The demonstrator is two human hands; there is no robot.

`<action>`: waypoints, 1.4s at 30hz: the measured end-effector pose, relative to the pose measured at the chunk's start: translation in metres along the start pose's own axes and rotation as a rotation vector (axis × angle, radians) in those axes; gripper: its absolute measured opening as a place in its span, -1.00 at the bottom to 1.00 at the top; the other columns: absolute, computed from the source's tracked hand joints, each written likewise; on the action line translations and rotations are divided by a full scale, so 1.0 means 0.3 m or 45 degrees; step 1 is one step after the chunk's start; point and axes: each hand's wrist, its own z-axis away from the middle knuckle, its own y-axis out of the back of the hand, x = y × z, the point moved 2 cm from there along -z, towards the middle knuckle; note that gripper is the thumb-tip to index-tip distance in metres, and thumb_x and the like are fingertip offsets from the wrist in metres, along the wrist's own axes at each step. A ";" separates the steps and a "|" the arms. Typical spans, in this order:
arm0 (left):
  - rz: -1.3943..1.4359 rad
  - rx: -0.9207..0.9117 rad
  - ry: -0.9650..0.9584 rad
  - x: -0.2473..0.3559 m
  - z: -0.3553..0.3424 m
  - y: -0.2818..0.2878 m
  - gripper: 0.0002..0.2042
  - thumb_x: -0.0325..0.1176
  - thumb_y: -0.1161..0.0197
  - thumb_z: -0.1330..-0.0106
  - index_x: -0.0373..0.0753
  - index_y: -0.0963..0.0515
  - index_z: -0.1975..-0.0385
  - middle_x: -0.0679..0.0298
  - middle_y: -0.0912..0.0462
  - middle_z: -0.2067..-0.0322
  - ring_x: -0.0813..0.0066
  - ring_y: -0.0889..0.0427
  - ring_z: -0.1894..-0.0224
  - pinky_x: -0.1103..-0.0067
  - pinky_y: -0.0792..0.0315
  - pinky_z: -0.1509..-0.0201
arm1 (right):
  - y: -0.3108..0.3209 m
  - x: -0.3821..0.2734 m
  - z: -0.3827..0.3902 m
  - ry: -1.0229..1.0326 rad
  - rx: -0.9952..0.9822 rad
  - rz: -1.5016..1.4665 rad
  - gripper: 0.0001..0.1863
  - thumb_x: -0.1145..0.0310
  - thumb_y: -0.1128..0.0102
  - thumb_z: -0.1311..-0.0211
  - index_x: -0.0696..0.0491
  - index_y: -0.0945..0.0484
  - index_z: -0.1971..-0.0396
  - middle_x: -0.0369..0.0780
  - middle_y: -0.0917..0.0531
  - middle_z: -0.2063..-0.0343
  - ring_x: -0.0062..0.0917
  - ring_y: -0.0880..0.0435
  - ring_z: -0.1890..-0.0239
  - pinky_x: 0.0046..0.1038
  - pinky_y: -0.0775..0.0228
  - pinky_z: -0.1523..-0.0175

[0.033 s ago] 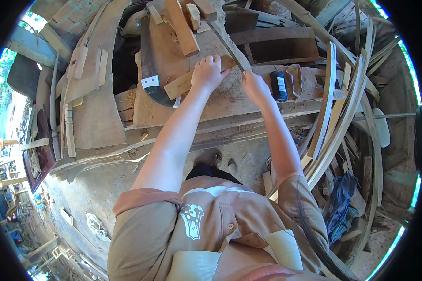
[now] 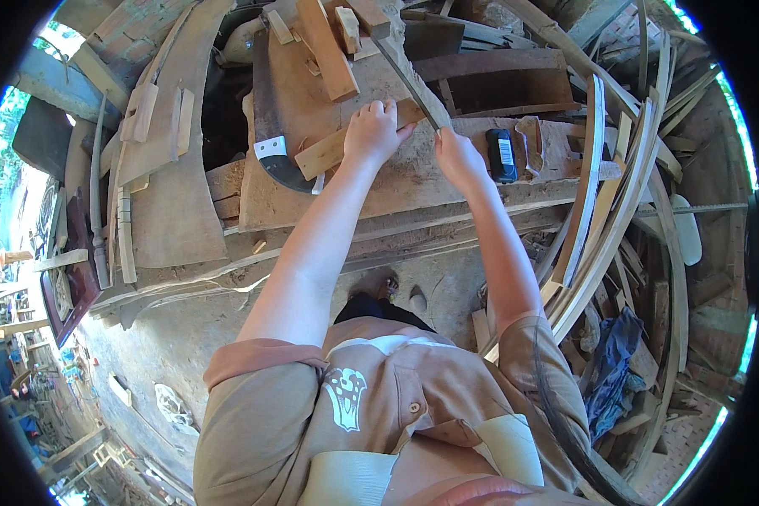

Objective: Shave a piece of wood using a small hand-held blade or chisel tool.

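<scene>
My left hand [image 2: 374,135] is closed around a short flat wooden block [image 2: 322,153], pressing it against the workbench top [image 2: 405,181]. The block slants up to the right. Closed around the near end of a long, narrow dark metal bar that looks like a file [image 2: 406,80], my right hand [image 2: 460,157] is just right of the block's end. The file points away and to the left, close beside that end; whether they touch I cannot tell. A dark curved blade with a white riveted plate [image 2: 271,148] lies left of the block.
Beyond my hands lie a thick wooden block [image 2: 329,52] and smaller offcuts [image 2: 347,29]. A black box-shaped thing with a white label [image 2: 503,155] sits right of my right hand. Long curved wooden strips [image 2: 584,190] lean at the bench's right. A curved board [image 2: 181,198] is left.
</scene>
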 end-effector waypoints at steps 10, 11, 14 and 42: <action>0.016 -0.051 0.005 0.006 -0.003 0.004 -0.46 0.03 -0.13 -0.13 -0.33 -0.39 0.08 0.08 -0.51 0.34 0.19 -0.52 0.20 0.40 -0.38 0.10 | 0.054 0.124 0.309 -0.060 -0.060 0.007 -0.78 0.26 0.15 -0.24 0.12 -0.35 0.38 0.06 -0.55 0.47 0.01 -0.51 0.34 -0.05 -0.33 0.26; 0.008 -0.047 0.016 -0.002 0.002 0.009 -0.46 0.03 -0.13 -0.13 -0.33 -0.39 0.08 0.08 -0.51 0.34 0.19 -0.52 0.20 0.40 -0.38 0.10 | 0.063 0.132 0.347 -0.102 -0.105 0.008 -0.79 0.26 0.14 -0.24 0.12 -0.33 0.39 0.05 -0.55 0.48 0.01 -0.51 0.34 -0.06 -0.32 0.27; 0.003 -0.021 0.000 0.004 0.002 0.002 -0.46 0.03 -0.12 -0.13 -0.33 -0.38 0.07 0.08 -0.50 0.34 0.19 -0.51 0.20 0.39 -0.37 0.09 | 0.092 0.158 0.434 -0.172 -0.151 0.034 -0.78 0.25 0.15 -0.25 0.12 -0.32 0.39 0.06 -0.55 0.51 0.01 -0.51 0.36 -0.07 -0.32 0.29; 0.011 -0.037 0.003 0.019 -0.005 -0.003 -0.44 0.05 -0.09 -0.14 -0.34 -0.37 0.04 0.08 -0.50 0.33 0.19 -0.50 0.19 0.39 -0.37 0.08 | 0.040 -0.005 -0.040 -0.022 -0.142 0.133 -0.70 0.28 0.21 -0.21 0.15 -0.45 0.24 0.06 -0.56 0.28 -0.05 -0.52 0.16 -0.14 -0.34 0.07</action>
